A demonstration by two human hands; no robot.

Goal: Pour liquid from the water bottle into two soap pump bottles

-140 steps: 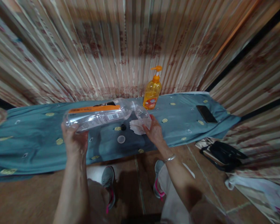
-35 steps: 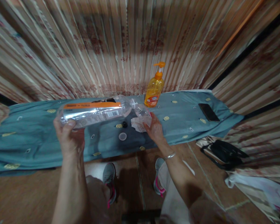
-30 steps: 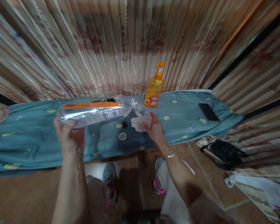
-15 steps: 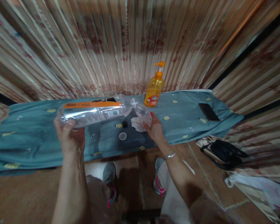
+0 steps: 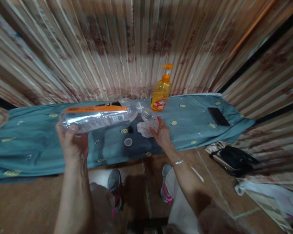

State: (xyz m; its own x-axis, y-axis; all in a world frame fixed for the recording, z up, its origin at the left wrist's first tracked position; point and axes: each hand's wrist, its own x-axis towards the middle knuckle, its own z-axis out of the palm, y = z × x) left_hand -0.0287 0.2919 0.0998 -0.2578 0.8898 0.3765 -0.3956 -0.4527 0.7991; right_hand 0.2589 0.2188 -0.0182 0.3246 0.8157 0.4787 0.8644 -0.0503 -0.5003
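Note:
My left hand (image 5: pixel 74 139) is closed around the base of a large clear plastic bottle (image 5: pixel 97 118) with an orange-and-silver label. The bottle lies nearly level in the air, its neck toward the right. Right at its mouth is a small clear plastic container (image 5: pixel 148 116), tilted, in my right hand (image 5: pixel 162 131). I cannot tell whether the two rims touch. A crumpled white tissue (image 5: pixel 145 129) shows just below the container, by my right fingertips; whether the hand grips it too is unclear. Below the bottle's neck, a small black cap (image 5: pixel 130 129) and a round translucent lid (image 5: pixel 128 142) lie on the cloth.
An orange pump bottle (image 5: pixel 161 96) stands behind my right hand. A black phone (image 5: pixel 218 117) lies toward the right end of the teal cloth (image 5: pixel 185 133). Striped curtains (image 5: pixel 107 55) hang behind and at the right. A black bag (image 5: pixel 234 159) rests on the floor.
Almost nothing differs. The large bottle and my left hand have shifted very slightly to the left; my right hand stays in place with the small container.

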